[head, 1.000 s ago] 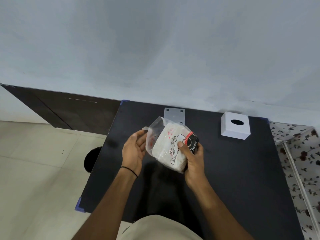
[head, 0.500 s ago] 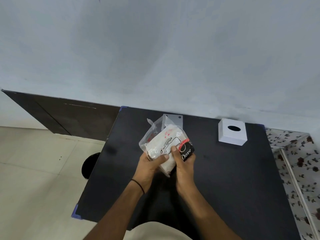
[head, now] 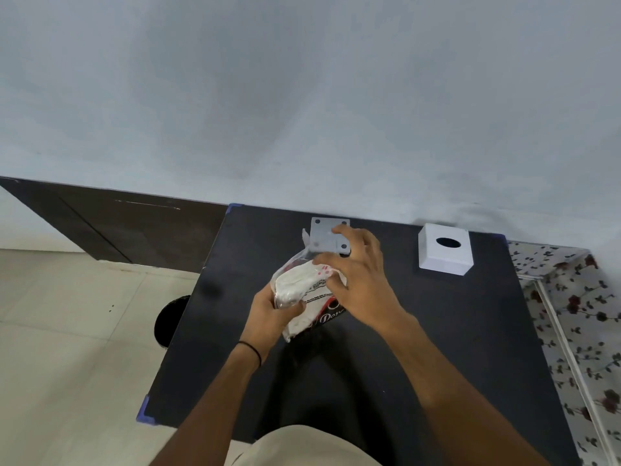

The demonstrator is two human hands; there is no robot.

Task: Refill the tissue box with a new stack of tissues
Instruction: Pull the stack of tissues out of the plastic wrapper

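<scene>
A clear plastic tissue pack (head: pixel 304 290), with white tissues inside and a black and red label, is held above the black table (head: pixel 437 331). My left hand (head: pixel 272 309) grips its lower left side. My right hand (head: pixel 361 280) lies over the pack's upper right end, fingers spread and thumb touching the wrapper near its loose open mouth. The white tissue box (head: pixel 443 255), with a round hole on top, stands at the back right of the table, apart from both hands.
A grey square plate (head: pixel 324 237) with corner holes lies at the back edge, partly behind my right fingers. A wall runs right behind the table. A round black object (head: pixel 168 321) sits on the tiled floor at left. Floral fabric (head: pixel 578 314) borders the right.
My right hand let go of the pack's labelled lower end and moved up over its top. My left hand took the pack from below and now holds it alone.
</scene>
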